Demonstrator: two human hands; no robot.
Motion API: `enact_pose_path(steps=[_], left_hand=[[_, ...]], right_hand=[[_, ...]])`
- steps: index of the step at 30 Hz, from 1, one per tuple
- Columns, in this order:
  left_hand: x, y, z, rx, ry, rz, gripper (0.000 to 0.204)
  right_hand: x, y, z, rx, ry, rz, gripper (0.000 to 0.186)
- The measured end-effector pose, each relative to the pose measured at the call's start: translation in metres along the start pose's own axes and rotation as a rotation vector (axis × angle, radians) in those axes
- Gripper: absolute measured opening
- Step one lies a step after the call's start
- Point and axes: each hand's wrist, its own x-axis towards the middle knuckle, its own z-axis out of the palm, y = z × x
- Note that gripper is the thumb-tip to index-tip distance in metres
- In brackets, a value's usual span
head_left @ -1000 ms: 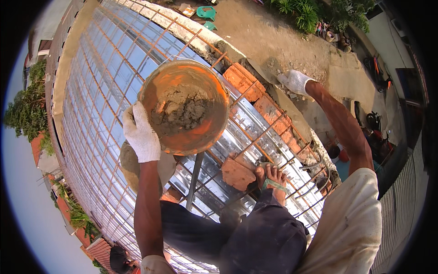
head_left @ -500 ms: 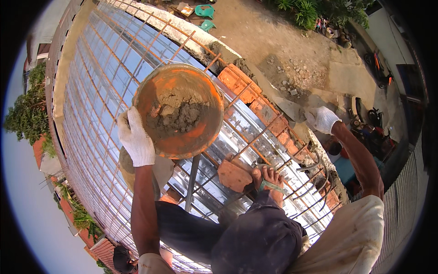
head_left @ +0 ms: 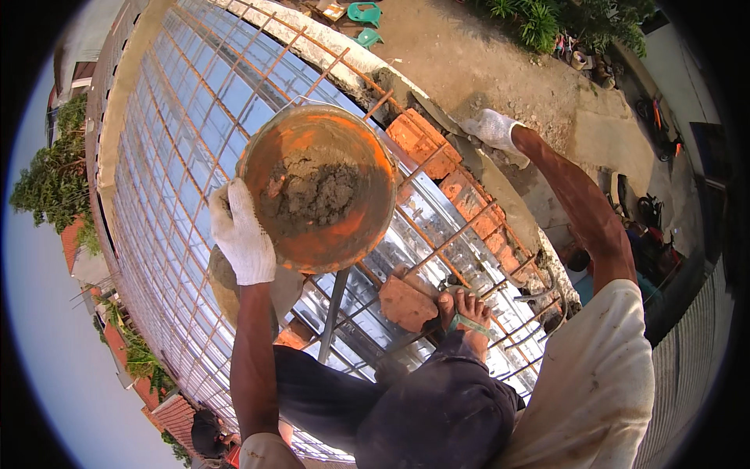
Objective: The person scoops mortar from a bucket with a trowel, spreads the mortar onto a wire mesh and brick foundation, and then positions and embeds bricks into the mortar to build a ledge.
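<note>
A round orange bucket [head_left: 366,234], smeared with cement, holds a heap of wet grey mortar [head_left: 319,187]. My left hand [head_left: 241,234], in a white glove, grips its left rim, fingers curled over the edge. Out to the right, my gloved right hand [head_left: 492,131] is closed round a trowel, its handle hidden in the fist. The grey trowel blade [head_left: 439,113] points left along the mortar-covered outer edge of the wall, beside a row of orange bricks [head_left: 422,143]. Whether the blade touches the mortar, I cannot tell.
A grid of rusty rebar [head_left: 187,109] lies over shiny metal decking [head_left: 422,219]. A loose brick [head_left: 408,303] sits near my sandalled foot [head_left: 469,316]. Bent bar ends [head_left: 539,293] stick up by the edge. Far below is dirt ground [head_left: 453,51]; another person [head_left: 209,434] shows at lower left.
My right hand has swung up and to the left with the trowel, along the wall edge. The left hand still grips the bucket; the whole view has shifted slightly.
</note>
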Motion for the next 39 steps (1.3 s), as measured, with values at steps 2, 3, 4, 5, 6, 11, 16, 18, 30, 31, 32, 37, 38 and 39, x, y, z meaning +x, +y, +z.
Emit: enact_pose_path(steps=[2, 3, 4, 5, 6, 11, 16, 18, 30, 31, 32, 37, 38, 39], left_hand=[[0.001, 0.001, -0.002, -0.017, 0.0, 0.001, 0.036], [0.001, 0.001, -0.003, -0.024, -0.002, 0.002, 0.037], [0.0, 0.002, -0.004, 0.001, -0.004, -0.003, 0.037], [0.001, 0.004, -0.004, 0.024, -0.008, -0.006, 0.038], [0.001, 0.006, -0.003, 0.047, -0.012, -0.009, 0.038], [-0.002, 0.013, 0.002, -0.002, 0.001, 0.001, 0.042], [0.001, 0.009, -0.001, 0.006, -0.022, 0.014, 0.039], [0.003, -0.003, -0.003, -0.033, -0.037, 0.015, 0.038], [0.002, -0.004, -0.011, -0.098, -0.068, 0.062, 0.041], [0.001, -0.003, -0.011, -0.092, -0.072, 0.121, 0.04], [0.002, -0.004, -0.007, -0.085, -0.082, 0.175, 0.037], [-0.012, -0.004, -0.01, -0.2, -0.141, 0.158, 0.036], [-0.014, -0.001, -0.01, -0.2, -0.15, 0.165, 0.037], [-0.016, -0.002, -0.009, -0.189, -0.158, 0.172, 0.037]], right_hand=[[-0.009, -0.007, -0.009, -0.234, -0.017, -0.059, 0.05], [-0.016, -0.01, -0.01, -0.348, -0.027, -0.087, 0.049], [-0.02, -0.007, -0.009, -0.371, -0.03, -0.096, 0.049], [-0.026, -0.003, -0.01, -0.393, -0.029, -0.104, 0.048], [-0.032, 0.001, -0.01, -0.414, -0.029, -0.111, 0.048], [-0.081, 0.029, -0.007, -0.442, -0.055, -0.092, 0.043], [-0.111, 0.093, 0.011, -0.394, 0.006, -0.066, 0.045], [-0.131, 0.115, 0.009, -0.361, 0.013, -0.061, 0.043], [-0.238, -0.06, 0.068, -0.444, 0.46, -0.481, 0.02], [-0.234, -0.085, 0.076, -0.492, 0.442, -0.511, 0.021], [-0.228, -0.11, 0.081, -0.635, 0.425, -0.498, 0.021], [-0.182, -0.198, 0.113, -1.159, 0.457, -0.352, 0.018], [-0.173, -0.194, 0.113, -1.179, 0.494, -0.547, 0.018], [-0.171, -0.198, 0.118, -1.233, 0.392, -0.534, 0.018]])
